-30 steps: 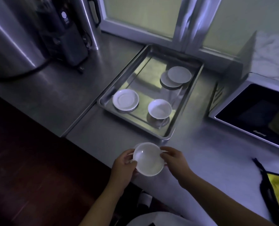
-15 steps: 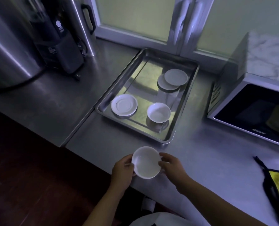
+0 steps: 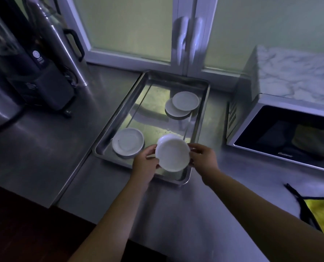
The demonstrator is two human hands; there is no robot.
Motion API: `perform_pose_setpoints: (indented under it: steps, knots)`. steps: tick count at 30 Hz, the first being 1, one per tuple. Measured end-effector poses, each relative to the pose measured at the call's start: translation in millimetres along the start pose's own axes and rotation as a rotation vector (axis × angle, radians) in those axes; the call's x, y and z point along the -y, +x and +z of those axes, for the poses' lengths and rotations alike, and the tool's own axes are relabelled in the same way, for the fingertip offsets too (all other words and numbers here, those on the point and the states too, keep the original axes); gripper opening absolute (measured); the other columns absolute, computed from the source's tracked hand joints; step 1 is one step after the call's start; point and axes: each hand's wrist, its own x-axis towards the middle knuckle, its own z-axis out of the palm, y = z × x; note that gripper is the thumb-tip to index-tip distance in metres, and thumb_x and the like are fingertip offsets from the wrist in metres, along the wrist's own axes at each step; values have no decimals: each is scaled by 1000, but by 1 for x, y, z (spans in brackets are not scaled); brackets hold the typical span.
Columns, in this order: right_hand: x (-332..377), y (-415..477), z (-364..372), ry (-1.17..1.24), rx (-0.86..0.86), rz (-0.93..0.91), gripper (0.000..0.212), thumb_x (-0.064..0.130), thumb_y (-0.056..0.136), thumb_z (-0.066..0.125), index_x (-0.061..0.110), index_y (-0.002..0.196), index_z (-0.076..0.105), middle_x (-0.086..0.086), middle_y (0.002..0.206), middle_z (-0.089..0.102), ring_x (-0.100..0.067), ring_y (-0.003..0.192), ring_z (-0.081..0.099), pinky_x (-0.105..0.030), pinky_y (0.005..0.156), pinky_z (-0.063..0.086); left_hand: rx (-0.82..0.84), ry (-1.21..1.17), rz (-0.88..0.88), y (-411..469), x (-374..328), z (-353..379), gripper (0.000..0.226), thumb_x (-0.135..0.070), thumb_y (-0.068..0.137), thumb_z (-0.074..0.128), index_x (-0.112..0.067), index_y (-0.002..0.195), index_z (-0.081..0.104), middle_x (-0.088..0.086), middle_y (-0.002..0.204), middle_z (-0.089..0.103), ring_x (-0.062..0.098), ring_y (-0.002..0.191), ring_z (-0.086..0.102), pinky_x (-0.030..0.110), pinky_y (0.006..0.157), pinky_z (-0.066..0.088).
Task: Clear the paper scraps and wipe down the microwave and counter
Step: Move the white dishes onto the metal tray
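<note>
Head view: I hold the white bowl (image 3: 173,155) by its rim, my left hand (image 3: 145,163) at its 9 o'clock and my right hand (image 3: 202,157) at its 3 o'clock, fingers (image 3: 193,147) curled on the edge. It hangs over the 5 o'clock corner of the tray (image 3: 117,118), tilted a little toward me. To set it down well, I judge I should level it, lower it slowly and keep clear of the saucer (image 3: 128,141) at its 9 o'clock. The microwave (image 3: 282,133) stands at 3 o'clock of my hands, well apart; the surface (image 3: 176,214) lies at 6 o'clock. I see no paper scraps.
</note>
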Motion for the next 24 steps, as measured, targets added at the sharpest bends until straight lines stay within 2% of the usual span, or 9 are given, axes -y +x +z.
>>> perform_pose_setpoints:
  steps: [3, 5, 8, 10, 12, 14, 17, 21, 24]
  knots:
    - [7, 36, 10, -9, -61, 18, 34, -5, 82, 54, 17, 97, 75, 0, 64, 68, -23, 65, 63, -50, 72, 60, -17, 58, 14, 34, -6, 6, 54, 17, 75, 50, -15, 112, 72, 4, 104, 73, 27, 94, 67, 32, 63, 58]
    - [7, 57, 16, -55, -67, 3, 37, -3, 82, 54, 18, 102, 76, 1, 63, 69, -21, 60, 61, -43, 67, 59, -36, 75, -10, 55, -6, 8, 54, 16, 75, 51, -15, 113, 72, 4, 107, 73, 28, 98, 66, 39, 73, 59]
    - [3, 82, 25, -200, -66, -38, 41, 2, 86, 51, 17, 116, 74, -6, 84, 75, -23, 72, 66, -37, 71, 57, -57, 151, -47, 80, 0, 12, 48, 11, 76, 54, -16, 111, 72, 2, 108, 72, 28, 102, 65, 44, 84, 59]
    - [-3, 96, 31, -346, -36, -39, 42, 4, 88, 49, 15, 123, 70, -11, 110, 73, -30, 92, 68, -36, 79, 56, -56, 270, -67, 88, 7, 15, 42, 5, 76, 53, -21, 104, 72, 0, 105, 72, 25, 100, 64, 35, 79, 55]
    - [-6, 104, 36, -527, 19, -34, 42, 7, 89, 49, 13, 128, 66, -14, 124, 65, -33, 106, 64, -37, 87, 55, -75, 383, -91, 94, 15, 16, 42, -1, 79, 53, -18, 114, 70, 0, 113, 69, 24, 102, 61, 30, 77, 48]
    - [-8, 109, 40, -672, 75, -61, 40, 8, 89, 49, 9, 125, 65, -17, 124, 61, -33, 102, 60, -35, 84, 53, -86, 403, -96, 98, 21, 16, 43, -1, 81, 52, -15, 118, 68, 2, 115, 69, 26, 104, 62, 35, 81, 51]
    - [-9, 109, 43, -748, 100, -95, 41, 2, 85, 51, 8, 123, 65, -16, 117, 62, -31, 96, 58, -32, 77, 50, -70, 430, -70, 100, 22, 12, 41, 2, 78, 52, -12, 111, 72, 6, 104, 73, 30, 99, 66, 46, 86, 57]
    - [-17, 106, 41, -724, 107, -83, 57, -3, 83, 50, 17, 135, 61, -13, 128, 60, -31, 107, 61, -28, 78, 49, -29, 429, -84, 93, 24, 7, 47, 9, 76, 50, -18, 107, 73, -1, 96, 72, 26, 97, 65, 43, 86, 57]
    - [-24, 108, 42, -667, 132, -68, 59, -2, 85, 50, 23, 138, 59, -11, 133, 58, -29, 105, 62, -34, 86, 57, -14, 385, -146, 88, 27, 1, 50, 13, 74, 52, -19, 108, 73, -2, 96, 73, 25, 99, 66, 37, 82, 56]
